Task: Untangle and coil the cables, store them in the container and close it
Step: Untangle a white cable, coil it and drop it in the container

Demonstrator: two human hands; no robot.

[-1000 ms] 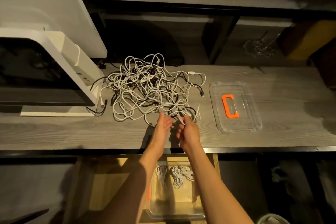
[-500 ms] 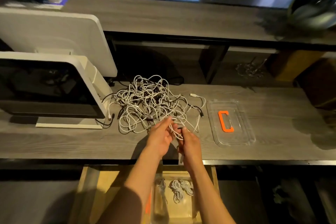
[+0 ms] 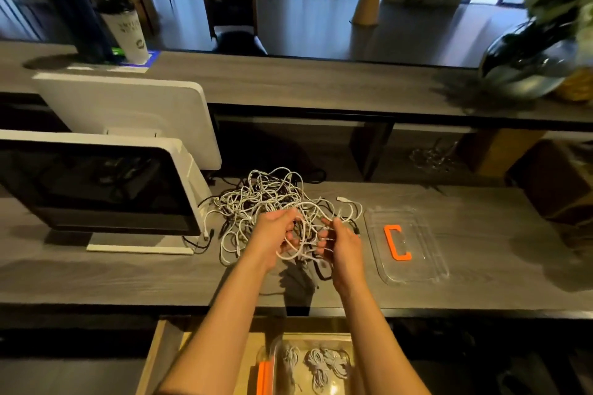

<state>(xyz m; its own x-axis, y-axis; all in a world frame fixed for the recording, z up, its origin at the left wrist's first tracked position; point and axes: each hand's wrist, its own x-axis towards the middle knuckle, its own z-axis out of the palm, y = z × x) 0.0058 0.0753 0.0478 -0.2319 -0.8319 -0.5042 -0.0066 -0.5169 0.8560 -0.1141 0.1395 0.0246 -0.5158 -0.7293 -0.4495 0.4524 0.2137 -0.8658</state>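
Observation:
A tangle of white and black cables lies on the grey wooden desk, right of a monitor. My left hand grips white strands at the near edge of the pile, lifted off the desk. My right hand pinches cable strands just to its right. A clear lid with an orange handle lies flat on the desk to the right. Below the desk edge a clear container with an orange clip sits in an open wooden drawer and holds coiled white cables.
Two white-backed monitors stand at the left of the desk. A raised counter behind carries a cup and a glass vase. The wooden drawer is pulled out beneath my arms.
The camera has tilted up, showing the room beyond. Both hands have risen from the desk, lifting the near strands of the tangle with them.

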